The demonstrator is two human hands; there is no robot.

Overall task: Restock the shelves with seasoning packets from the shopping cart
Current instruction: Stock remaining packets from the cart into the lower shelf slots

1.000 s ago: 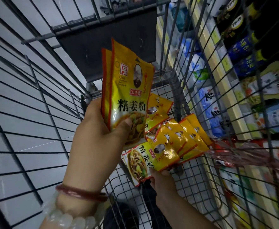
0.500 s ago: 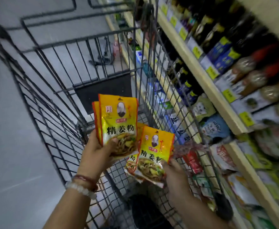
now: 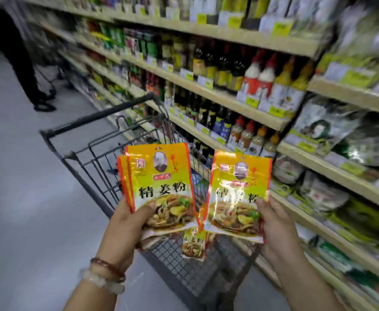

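Note:
My left hand [image 3: 125, 223] grips a small stack of yellow seasoning packets [image 3: 161, 187] upright, thumb on the front. My right hand [image 3: 276, 227] holds another bunch of the same yellow packets [image 3: 238, 194], with one more packet [image 3: 193, 243] hanging below between the two bunches. Both bunches are above the dark wire shopping cart [image 3: 98, 158], which stands beside the shelves [image 3: 229, 99] on the right.
The shelves carry dark sauce bottles [image 3: 217, 63], red-capped bottles [image 3: 258, 77] and bagged goods [image 3: 323, 131] on the lower right. A person in dark clothes [image 3: 15, 52] stands with another cart at the far left of the aisle. Grey floor [image 3: 27, 198] lies to the left.
Both hands have lifted their packets up out of the cart. The view has swung up from the cart's inside to the shelves, and the right hand's bunch now stands upright.

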